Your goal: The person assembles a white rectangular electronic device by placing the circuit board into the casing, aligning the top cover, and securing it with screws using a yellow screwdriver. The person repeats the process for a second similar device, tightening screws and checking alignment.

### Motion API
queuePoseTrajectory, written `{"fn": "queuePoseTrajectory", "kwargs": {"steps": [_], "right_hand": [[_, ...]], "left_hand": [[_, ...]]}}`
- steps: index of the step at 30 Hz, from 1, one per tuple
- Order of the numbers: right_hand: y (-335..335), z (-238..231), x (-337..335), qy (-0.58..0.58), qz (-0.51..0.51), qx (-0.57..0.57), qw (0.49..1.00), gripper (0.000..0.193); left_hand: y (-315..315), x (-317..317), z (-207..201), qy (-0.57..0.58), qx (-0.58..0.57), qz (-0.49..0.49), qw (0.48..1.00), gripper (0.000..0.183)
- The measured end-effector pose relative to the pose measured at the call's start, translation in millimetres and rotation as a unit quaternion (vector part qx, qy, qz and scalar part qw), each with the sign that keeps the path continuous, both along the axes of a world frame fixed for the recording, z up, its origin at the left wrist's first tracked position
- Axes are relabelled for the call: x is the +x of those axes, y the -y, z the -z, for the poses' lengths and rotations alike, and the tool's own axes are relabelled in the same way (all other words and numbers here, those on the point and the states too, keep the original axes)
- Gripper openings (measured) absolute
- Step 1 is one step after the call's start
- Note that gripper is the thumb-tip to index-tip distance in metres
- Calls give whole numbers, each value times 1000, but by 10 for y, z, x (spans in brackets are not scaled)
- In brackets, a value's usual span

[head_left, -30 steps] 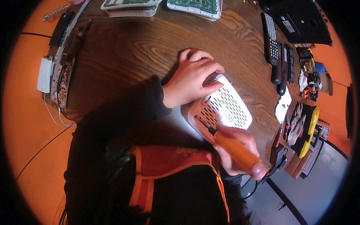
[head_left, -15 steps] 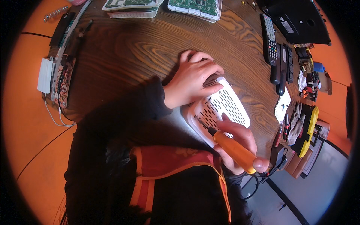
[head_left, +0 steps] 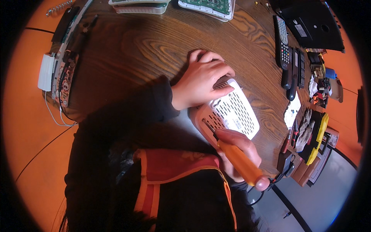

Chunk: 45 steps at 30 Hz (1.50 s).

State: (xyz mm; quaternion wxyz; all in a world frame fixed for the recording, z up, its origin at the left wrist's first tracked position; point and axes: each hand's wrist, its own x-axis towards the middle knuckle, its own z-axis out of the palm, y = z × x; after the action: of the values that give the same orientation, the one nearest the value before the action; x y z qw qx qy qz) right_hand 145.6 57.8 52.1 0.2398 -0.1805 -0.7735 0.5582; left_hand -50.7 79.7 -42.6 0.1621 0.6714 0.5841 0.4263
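A white plastic device with a slotted vent panel (head_left: 242, 112), like a router, lies tilted on the wooden table in front of me. My left hand (head_left: 204, 82) grips its far left end, thumb on the slotted face and fingers curled over the edge. In my right hand (head_left: 245, 144) is a screwdriver (head_left: 241, 164) with an orange handle. Its thin metal shaft reaches to a round hole near the device's left corner. The tip is inside or at that hole; which one I cannot tell. Fingers wrap the handle, and its butt end points toward me.
Trays with green circuit boards (head_left: 205, 4) stand at the far edge. To the right are a remote control (head_left: 283, 42), a black device (head_left: 309, 29), gloves (head_left: 305, 133) and a yellow-edged case (head_left: 319, 133). A long circuit strip (head_left: 67, 79) and a white adapter (head_left: 46, 73) line the left edge.
My right hand has shifted its hold, with fingers now closer to the shaft end of the screwdriver. My left hand keeps its grip on the device. The whole view has shifted slightly.
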Motion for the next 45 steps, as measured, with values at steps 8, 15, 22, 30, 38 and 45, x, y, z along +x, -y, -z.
{"fn": "queuePoseTrajectory", "kwargs": {"steps": [8, 15, 22, 30, 38, 45], "right_hand": [[57, -97, -136, 66, 68, 11, 995, 37], [102, -15, -44, 78, 94, 19, 992, 58], [39, 47, 67, -51, -26, -54, 997, 84], [114, 40, -48, -102, 34, -88, 990, 71], [54, 157, -152, -149, 187, 215, 947, 85], [50, 178, -111, -111, 170, 234, 951, 89]], "left_hand": [[4, -1, -2, -1, -6, 0, 1000, 32], [14, -10, -10, -8, -18, 8, 1000, 34], [15, -10, -25, 0, -30, 18, 999, 34], [14, -13, -26, -1, -34, 14, 999, 34], [16, -15, -10, -10, -16, 11, 1000, 34], [24, -9, 6, -16, -12, 10, 1000, 34]]}}
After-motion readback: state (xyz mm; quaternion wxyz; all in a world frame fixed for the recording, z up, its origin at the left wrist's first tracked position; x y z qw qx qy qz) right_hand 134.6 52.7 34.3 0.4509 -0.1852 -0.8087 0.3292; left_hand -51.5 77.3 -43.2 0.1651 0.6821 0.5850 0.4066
